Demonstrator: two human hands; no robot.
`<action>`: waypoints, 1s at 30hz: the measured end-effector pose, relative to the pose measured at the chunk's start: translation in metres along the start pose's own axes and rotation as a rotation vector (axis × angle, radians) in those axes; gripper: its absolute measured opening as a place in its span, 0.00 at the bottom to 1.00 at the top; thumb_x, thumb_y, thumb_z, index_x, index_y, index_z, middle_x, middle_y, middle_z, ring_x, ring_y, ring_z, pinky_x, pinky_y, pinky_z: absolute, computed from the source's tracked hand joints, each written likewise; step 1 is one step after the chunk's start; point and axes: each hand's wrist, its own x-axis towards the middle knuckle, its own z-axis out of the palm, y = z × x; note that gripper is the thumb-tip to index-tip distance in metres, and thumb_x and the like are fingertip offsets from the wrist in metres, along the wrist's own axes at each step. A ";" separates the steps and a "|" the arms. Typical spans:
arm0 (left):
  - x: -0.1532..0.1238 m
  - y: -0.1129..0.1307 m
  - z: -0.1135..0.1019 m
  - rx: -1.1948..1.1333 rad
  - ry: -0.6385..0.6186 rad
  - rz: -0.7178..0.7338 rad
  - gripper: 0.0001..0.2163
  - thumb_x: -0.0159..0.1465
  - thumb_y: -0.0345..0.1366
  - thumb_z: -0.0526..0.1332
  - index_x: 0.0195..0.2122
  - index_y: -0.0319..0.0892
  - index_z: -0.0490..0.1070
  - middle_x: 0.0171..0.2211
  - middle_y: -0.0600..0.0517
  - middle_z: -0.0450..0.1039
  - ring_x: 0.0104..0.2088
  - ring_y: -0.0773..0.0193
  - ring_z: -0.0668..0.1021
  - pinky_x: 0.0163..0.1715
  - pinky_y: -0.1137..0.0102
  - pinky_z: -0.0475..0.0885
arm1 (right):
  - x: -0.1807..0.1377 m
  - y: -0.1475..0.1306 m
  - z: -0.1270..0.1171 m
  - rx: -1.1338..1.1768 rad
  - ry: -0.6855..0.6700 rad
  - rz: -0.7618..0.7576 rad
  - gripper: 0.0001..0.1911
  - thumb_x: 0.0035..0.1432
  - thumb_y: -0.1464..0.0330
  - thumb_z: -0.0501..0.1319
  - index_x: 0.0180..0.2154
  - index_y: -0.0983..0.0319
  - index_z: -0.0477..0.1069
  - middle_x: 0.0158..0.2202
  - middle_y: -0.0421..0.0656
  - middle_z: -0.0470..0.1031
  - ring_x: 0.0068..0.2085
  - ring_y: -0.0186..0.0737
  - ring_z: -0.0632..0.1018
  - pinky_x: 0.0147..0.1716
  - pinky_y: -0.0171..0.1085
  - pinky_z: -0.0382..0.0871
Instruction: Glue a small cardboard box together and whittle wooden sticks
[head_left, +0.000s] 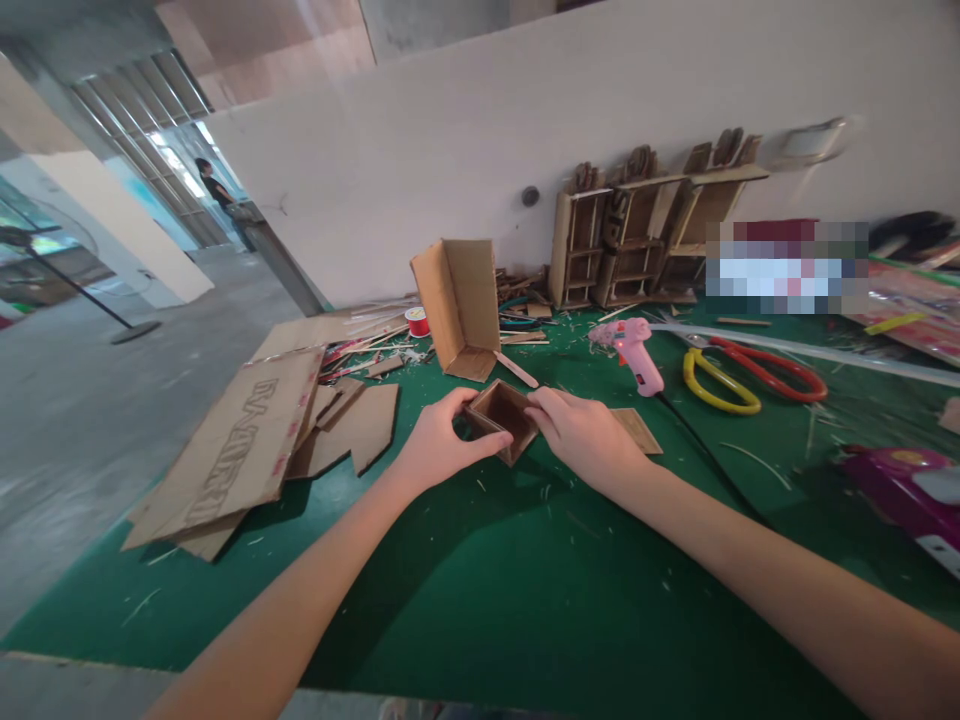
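Note:
A small open cardboard box [504, 405] is held between both hands over the green table [450, 600]. My left hand [442, 440] grips its left side, the thumb along the near edge. The fingers of my right hand [577, 425] are pinched on the box's right wall. Just behind the box stands a folded cardboard piece [469, 305], upright and open toward me, with a wooden stick [517, 370] lying at its foot. A flat cardboard piece [636, 430] lies partly hidden behind my right hand.
Large cardboard sheets [225, 440] lie at the left. On the right are a pink glue gun [636, 350] with its cord, red and yellow scissors [739, 375] and a purple tool [907, 490]. Cardboard structures [626, 235] lean against the wall; a person [217, 190] stands far off.

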 end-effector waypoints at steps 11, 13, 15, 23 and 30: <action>0.003 -0.005 -0.001 -0.031 -0.022 0.026 0.27 0.51 0.48 0.69 0.50 0.43 0.69 0.48 0.47 0.74 0.47 0.53 0.75 0.48 0.61 0.69 | 0.002 0.004 0.004 0.142 0.034 0.015 0.09 0.65 0.68 0.50 0.40 0.61 0.67 0.39 0.46 0.77 0.35 0.41 0.77 0.31 0.37 0.63; 0.004 -0.006 0.000 -0.054 -0.038 0.021 0.27 0.51 0.48 0.69 0.51 0.43 0.68 0.49 0.47 0.73 0.48 0.53 0.75 0.49 0.61 0.69 | 0.003 0.005 0.005 0.150 0.045 0.020 0.08 0.65 0.67 0.50 0.40 0.61 0.67 0.38 0.45 0.77 0.34 0.41 0.76 0.30 0.36 0.63; 0.005 -0.008 0.001 -0.091 -0.051 0.018 0.28 0.51 0.47 0.69 0.51 0.42 0.67 0.49 0.46 0.73 0.48 0.54 0.75 0.49 0.61 0.69 | 0.003 0.006 0.006 0.157 0.047 0.024 0.08 0.65 0.67 0.51 0.39 0.60 0.67 0.37 0.44 0.77 0.34 0.40 0.76 0.30 0.36 0.63; 0.008 -0.011 0.006 -0.189 -0.025 -0.029 0.26 0.52 0.48 0.69 0.48 0.40 0.67 0.46 0.46 0.73 0.45 0.56 0.76 0.46 0.62 0.71 | 0.005 0.007 0.006 0.156 0.055 0.022 0.07 0.64 0.68 0.51 0.36 0.60 0.67 0.35 0.44 0.77 0.32 0.40 0.76 0.29 0.36 0.62; 0.007 -0.005 0.011 -0.184 0.039 -0.031 0.25 0.57 0.49 0.64 0.52 0.42 0.69 0.48 0.47 0.74 0.45 0.57 0.76 0.45 0.64 0.71 | 0.007 0.009 0.006 0.211 0.072 0.012 0.07 0.63 0.69 0.51 0.36 0.60 0.67 0.34 0.44 0.76 0.32 0.39 0.75 0.30 0.35 0.64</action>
